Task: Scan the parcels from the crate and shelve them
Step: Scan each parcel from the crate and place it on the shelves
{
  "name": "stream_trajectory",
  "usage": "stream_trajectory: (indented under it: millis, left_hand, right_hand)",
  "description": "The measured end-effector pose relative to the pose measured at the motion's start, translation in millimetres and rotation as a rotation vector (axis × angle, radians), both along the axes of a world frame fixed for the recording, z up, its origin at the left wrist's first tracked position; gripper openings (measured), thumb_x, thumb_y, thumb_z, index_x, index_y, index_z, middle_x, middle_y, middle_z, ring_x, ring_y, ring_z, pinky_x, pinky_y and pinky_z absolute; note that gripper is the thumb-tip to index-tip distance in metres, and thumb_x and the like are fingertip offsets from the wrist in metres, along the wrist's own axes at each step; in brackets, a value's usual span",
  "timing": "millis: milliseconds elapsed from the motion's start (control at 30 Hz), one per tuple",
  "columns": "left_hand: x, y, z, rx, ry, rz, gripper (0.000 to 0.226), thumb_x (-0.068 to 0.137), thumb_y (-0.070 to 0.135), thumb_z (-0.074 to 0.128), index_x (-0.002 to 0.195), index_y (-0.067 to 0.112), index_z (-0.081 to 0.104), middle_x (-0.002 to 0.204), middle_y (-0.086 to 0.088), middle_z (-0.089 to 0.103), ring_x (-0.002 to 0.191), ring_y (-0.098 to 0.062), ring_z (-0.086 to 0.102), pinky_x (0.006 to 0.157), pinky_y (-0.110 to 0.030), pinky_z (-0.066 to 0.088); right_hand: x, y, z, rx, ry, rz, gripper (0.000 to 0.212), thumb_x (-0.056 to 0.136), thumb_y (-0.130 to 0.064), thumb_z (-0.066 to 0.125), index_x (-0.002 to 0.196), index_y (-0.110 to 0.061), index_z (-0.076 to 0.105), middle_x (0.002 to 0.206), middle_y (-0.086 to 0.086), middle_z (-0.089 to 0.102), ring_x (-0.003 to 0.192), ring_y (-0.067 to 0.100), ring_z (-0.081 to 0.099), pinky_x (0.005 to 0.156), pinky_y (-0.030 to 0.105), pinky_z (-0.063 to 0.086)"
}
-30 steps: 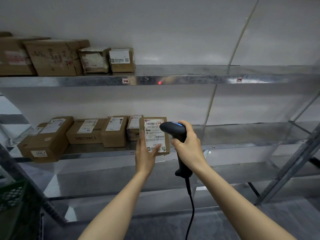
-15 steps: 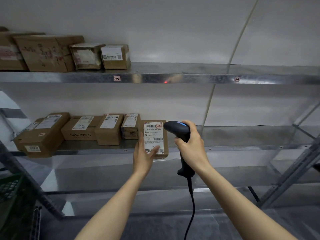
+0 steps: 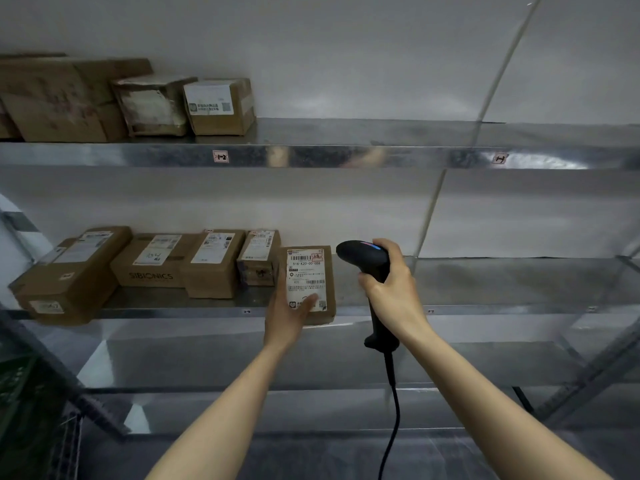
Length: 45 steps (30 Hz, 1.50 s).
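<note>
**Parcel held at the front edge of the middle shelf, scanner alongside**

A brown parcel [image 3: 309, 285] is grasped by the left hand [image 3: 287, 318]. The thumb is laid across the lower part of its white label, and the fingers are hidden behind its left side. The parcel is shown at the right end of a row of four boxes [image 3: 211, 266] on the middle shelf [image 3: 502, 282], just beside the smallest of them. Its lower edge overlaps the shelf's front lip, and whether it rests on the shelf cannot be told.

A black scanner [image 3: 363, 259] is gripped by the right hand [image 3: 393, 292], with its head just right of the parcel and not touching it. Most of the handle is covered by the fingers. The cable [image 3: 393, 424] is cut off at the bottom of the frame, as are both forearms.

The small print on the label is too fine to read. The labels of the row are blurred, except for the word SIBIONICS on one box. The upper shelf [image 3: 346, 133] carries three boxes [image 3: 218, 107] in plain sight at its left end. The largest is cut by the frame edge, and the corner of a further one shows beyond it.

A dark green crate [image 3: 20, 403] is seen only in part at the lower left, in shadow, and its contents cannot be made out.

To the right of the parcel, bare metal shelf is shown as far as the slanted post [image 3: 588, 372]. Both hands are in front of the shelf lip, above a lower shelf [image 3: 242, 362].
</note>
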State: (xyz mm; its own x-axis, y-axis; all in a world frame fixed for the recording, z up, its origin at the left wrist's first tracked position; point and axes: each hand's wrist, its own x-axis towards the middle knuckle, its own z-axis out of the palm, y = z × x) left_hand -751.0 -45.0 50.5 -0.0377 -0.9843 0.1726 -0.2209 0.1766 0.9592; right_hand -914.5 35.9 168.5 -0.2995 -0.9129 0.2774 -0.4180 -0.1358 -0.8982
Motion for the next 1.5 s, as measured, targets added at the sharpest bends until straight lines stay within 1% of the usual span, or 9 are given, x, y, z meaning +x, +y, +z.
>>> stream_trajectory:
  millis: [100, 200, 300, 400, 567, 700, 867, 1167, 1500]
  left_hand:
    - [4.7, -25.1, -3.8, 0.002, -0.020, -0.009, 0.058, 0.082, 0.043, 0.070, 0.132, 0.043, 0.039, 0.120, 0.025, 0.054, 0.095, 0.017, 0.052, 0.067, 0.002, 0.041]
    - [9.1, -52.1, -8.4, 0.003, -0.014, -0.016, 0.063, 0.082, 0.044, 0.069, 0.137, 0.033, 0.040, 0.121, 0.019, 0.055, 0.098, 0.009, 0.054, 0.068, 0.003, 0.041]
    - [10.4, -78.2, -14.9, 0.018, -0.011, -0.041, 0.069, 0.084, 0.040, 0.070, 0.143, 0.028, 0.037, 0.127, 0.015, 0.055, 0.103, 0.007, 0.053, 0.077, -0.002, 0.044]
    - [9.6, -101.7, -23.9, 0.053, -0.004, -0.047, 0.072, 0.083, 0.037, 0.071, 0.144, 0.027, 0.035, 0.134, 0.009, 0.053, 0.117, -0.005, 0.051, 0.092, -0.018, 0.044]
    - [8.0, -125.9, -42.2, 0.135, -0.035, -0.011, 0.072, 0.081, 0.040, 0.071, 0.143, 0.026, 0.038, 0.134, 0.004, 0.055, 0.123, -0.017, 0.052, 0.095, -0.027, 0.044]
    - [7.7, -138.1, -52.8, 0.176, -0.127, 0.002, 0.075, 0.083, 0.042, 0.069, 0.147, 0.026, 0.032, 0.136, 0.003, 0.054, 0.124, -0.019, 0.052, 0.090, -0.021, 0.037]
    - [6.3, -147.5, -56.6, 0.226, -0.148, 0.013, 0.075, 0.084, 0.043, 0.067, 0.147, 0.026, 0.030, 0.139, 0.000, 0.052, 0.127, -0.023, 0.050, 0.101, -0.032, 0.040]
    - [2.9, -167.8, -49.6, 0.308, -0.264, 0.003, 0.077, 0.085, 0.048, 0.064, 0.148, 0.022, 0.029, 0.140, -0.001, 0.051, 0.127, -0.023, 0.049, 0.099, -0.030, 0.039]
    - [0.1, -147.6, -37.0, 0.192, -0.507, 0.138, 0.078, 0.088, 0.059, 0.048, 0.152, 0.027, 0.016, 0.146, -0.013, 0.038, 0.126, -0.033, 0.047, 0.098, -0.049, 0.045]
  right_hand:
    - [3.2, -23.9, -2.0, 0.002, -0.005, -0.006, 0.051, 0.083, -0.003, 0.055, 0.124, -0.032, 0.045, 0.091, -0.019, 0.056, 0.073, -0.007, 0.057, 0.057, 0.003, 0.041]
    - [8.8, -49.3, -2.0, -0.006, 0.010, -0.018, 0.051, 0.084, -0.002, 0.055, 0.126, -0.028, 0.044, 0.090, -0.016, 0.057, 0.068, 0.000, 0.057, 0.054, 0.007, 0.042]
    - [14.6, -72.6, -2.1, -0.015, 0.035, -0.030, 0.050, 0.085, -0.001, 0.054, 0.127, -0.024, 0.044, 0.090, -0.016, 0.056, 0.069, -0.004, 0.055, 0.055, 0.006, 0.040]
    - [19.1, -90.5, -4.5, -0.001, 0.038, -0.034, 0.050, 0.086, -0.001, 0.053, 0.128, -0.025, 0.043, 0.091, -0.012, 0.057, 0.066, -0.003, 0.055, 0.053, 0.005, 0.039]
    - [22.1, -113.6, -11.1, 0.016, 0.050, -0.029, 0.051, 0.087, -0.001, 0.054, 0.131, -0.024, 0.041, 0.106, -0.004, 0.057, 0.081, 0.004, 0.055, 0.057, 0.006, 0.040]
    - [17.4, -126.5, -16.8, 0.028, 0.072, -0.023, 0.051, 0.088, -0.001, 0.054, 0.132, -0.023, 0.040, 0.106, -0.003, 0.057, 0.077, 0.003, 0.056, 0.056, 0.007, 0.041]
    - [9.8, -139.9, -18.5, 0.025, 0.085, -0.002, 0.050, 0.087, 0.000, 0.055, 0.131, -0.020, 0.042, 0.100, -0.003, 0.058, 0.073, 0.002, 0.055, 0.056, 0.004, 0.040]
    - [2.8, -153.4, -24.4, 0.046, 0.045, 0.060, 0.049, 0.089, -0.001, 0.054, 0.131, -0.022, 0.041, 0.093, -0.011, 0.056, 0.068, -0.004, 0.056, 0.056, 0.005, 0.041]
    - [-4.4, -152.1, -26.5, 0.032, 0.040, 0.083, 0.048, 0.088, -0.001, 0.055, 0.130, -0.021, 0.042, 0.092, -0.014, 0.055, 0.068, -0.004, 0.056, 0.055, 0.006, 0.040]
